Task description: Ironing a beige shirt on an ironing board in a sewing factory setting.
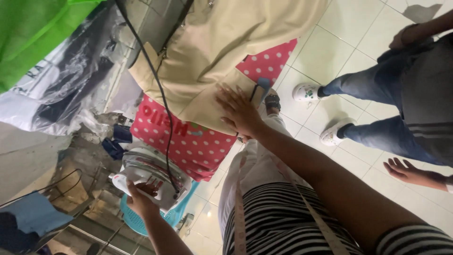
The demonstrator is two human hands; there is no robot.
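My right hand (239, 111) lies flat, fingers spread, on a beige garment (222, 42) draped over a pink board cover with white dots (198, 146). My left hand (140, 197) grips the handle of a white electric iron (151, 174) at the board's lower left end. The iron's black cord (155, 80) runs up across the garment. A measuring tape (240, 212) hangs over my striped shirt.
Another person in blue jeans (377, 80) and white shoes (306, 91) stands on the white tiled floor at the right, one hand (406, 171) held low. Green cloth (33, 33) and a clear plastic bag (71, 80) lie at the left. A blue plastic basket (137, 221) sits below the iron.
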